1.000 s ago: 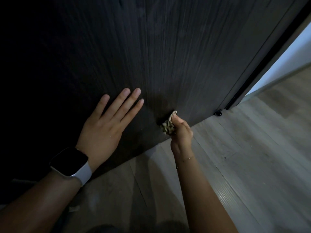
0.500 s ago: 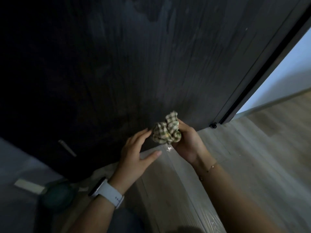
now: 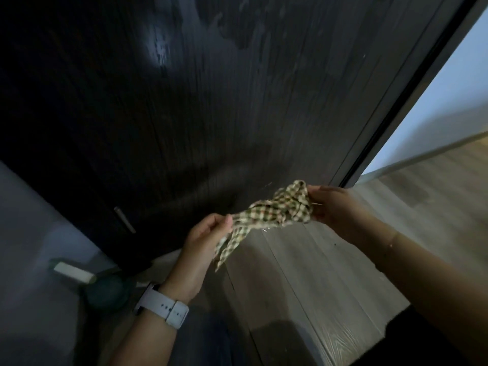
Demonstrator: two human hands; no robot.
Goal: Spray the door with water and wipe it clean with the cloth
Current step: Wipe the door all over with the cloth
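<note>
Landmark: the door [image 3: 237, 107], a dark wood-grain panel standing upright ahead of the person, its lower edge meeting the pale plank floor [image 3: 330, 273].

Cloth [image 3: 274, 210]: checked fabric, held in the air in front of the door's lower right part, off the panel and clear of the floor. It is stretched between the two hands, bunched at the right end, with a loose tail hanging below the left end.

Left hand [image 3: 203, 241]: below and in front of the door's bottom edge; thumb and curled fingers pinch the cloth's left end. A white-strapped watch [image 3: 163, 310] sits on that wrist.

Right hand [image 3: 335, 207]: nearer the door's right edge; fingers are curled round the bunched end of the cloth.

Door surface: smeared, lighter patches and streaks show on the upper part, which look like moisture or wiping marks; whether they are wet cannot be told in this light.

Step in hand, by judgement: a pause in wiping, the cloth being opened out or refolded rather than applied.

Next move, by judgement: gather the cloth into a flat pad in one hand, return it to the panel and work the streaked upper area with firm contact
</note>
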